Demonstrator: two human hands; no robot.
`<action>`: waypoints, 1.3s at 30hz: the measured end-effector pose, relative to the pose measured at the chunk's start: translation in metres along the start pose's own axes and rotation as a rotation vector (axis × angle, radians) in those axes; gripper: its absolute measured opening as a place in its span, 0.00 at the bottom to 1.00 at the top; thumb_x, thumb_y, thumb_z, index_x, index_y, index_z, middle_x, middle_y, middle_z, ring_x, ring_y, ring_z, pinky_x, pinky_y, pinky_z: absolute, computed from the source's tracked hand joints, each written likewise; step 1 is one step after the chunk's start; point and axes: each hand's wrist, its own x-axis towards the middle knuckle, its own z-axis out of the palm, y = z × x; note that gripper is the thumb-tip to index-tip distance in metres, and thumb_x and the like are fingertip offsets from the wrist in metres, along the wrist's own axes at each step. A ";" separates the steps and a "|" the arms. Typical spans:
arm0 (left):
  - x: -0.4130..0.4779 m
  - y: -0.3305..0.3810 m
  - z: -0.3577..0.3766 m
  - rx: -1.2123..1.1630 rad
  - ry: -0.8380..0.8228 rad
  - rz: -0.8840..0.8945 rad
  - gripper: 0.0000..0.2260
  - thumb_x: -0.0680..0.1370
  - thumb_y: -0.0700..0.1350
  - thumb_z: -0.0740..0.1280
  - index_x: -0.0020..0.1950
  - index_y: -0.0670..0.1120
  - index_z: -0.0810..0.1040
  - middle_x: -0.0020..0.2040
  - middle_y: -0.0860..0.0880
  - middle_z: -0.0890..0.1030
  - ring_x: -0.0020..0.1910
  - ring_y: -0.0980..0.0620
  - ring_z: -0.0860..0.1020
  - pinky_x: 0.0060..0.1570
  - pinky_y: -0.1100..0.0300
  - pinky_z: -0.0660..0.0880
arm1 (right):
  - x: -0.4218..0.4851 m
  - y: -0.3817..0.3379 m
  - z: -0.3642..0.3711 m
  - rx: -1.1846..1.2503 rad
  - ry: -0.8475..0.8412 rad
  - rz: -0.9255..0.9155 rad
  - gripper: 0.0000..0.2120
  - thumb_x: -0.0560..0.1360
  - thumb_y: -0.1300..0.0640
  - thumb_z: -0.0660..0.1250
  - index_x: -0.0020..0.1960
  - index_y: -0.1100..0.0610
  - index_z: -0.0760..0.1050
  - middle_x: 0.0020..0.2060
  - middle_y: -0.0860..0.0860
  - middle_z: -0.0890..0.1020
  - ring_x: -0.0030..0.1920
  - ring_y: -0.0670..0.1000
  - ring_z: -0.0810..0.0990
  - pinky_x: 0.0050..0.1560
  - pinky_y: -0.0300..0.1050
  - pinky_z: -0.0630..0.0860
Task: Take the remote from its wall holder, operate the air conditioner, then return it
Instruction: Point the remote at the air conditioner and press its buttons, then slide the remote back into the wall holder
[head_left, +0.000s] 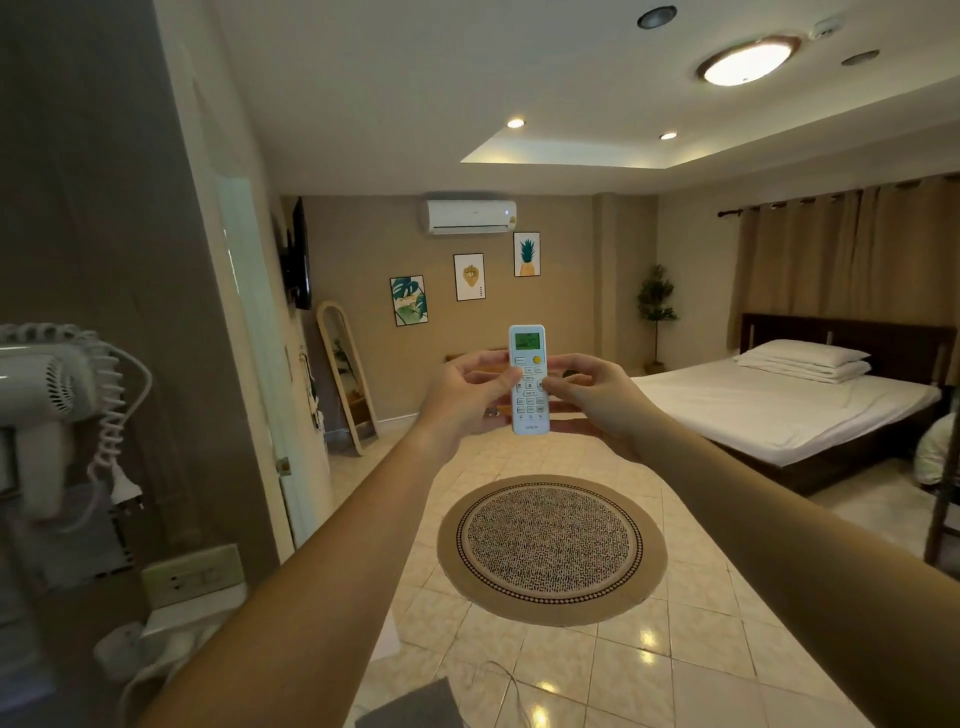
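Observation:
A white remote (529, 400) with a lit green screen and a yellow button stands upright between both hands, held out at arm's length. My left hand (462, 395) grips its left side, thumb on the keypad. My right hand (597, 397) holds the right side, thumb also on the buttons. The white air conditioner (470, 216) hangs high on the far beige wall, straight above the remote in view, with a small light showing on its right end. No wall holder for the remote is visible.
A wall-mounted hair dryer (47, 395) with a coiled cord and a socket (195, 574) are close on the left. A round rug (550, 548) lies on the tiled floor ahead. A bed (779, 410) fills the right; a leaning mirror (347, 374) stands far left.

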 end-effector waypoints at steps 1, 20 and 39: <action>-0.003 0.000 -0.001 0.000 0.010 -0.001 0.13 0.79 0.42 0.76 0.63 0.48 0.84 0.55 0.46 0.89 0.53 0.45 0.88 0.46 0.48 0.88 | -0.001 0.000 0.002 -0.004 -0.011 -0.003 0.11 0.81 0.61 0.70 0.62 0.55 0.80 0.55 0.59 0.86 0.53 0.56 0.89 0.52 0.60 0.86; -0.104 -0.001 -0.073 0.074 0.289 -0.024 0.17 0.80 0.42 0.75 0.69 0.47 0.82 0.59 0.44 0.88 0.55 0.45 0.88 0.55 0.43 0.86 | -0.030 0.015 0.096 -0.031 -0.285 -0.097 0.11 0.81 0.64 0.68 0.63 0.58 0.79 0.50 0.57 0.87 0.50 0.53 0.89 0.47 0.50 0.87; -0.193 -0.020 -0.260 0.180 0.496 -0.063 0.15 0.79 0.41 0.76 0.66 0.49 0.84 0.58 0.48 0.88 0.55 0.46 0.88 0.53 0.43 0.86 | -0.025 0.029 0.299 -0.191 -0.517 -0.176 0.12 0.81 0.57 0.70 0.64 0.54 0.77 0.52 0.55 0.85 0.49 0.50 0.88 0.44 0.42 0.86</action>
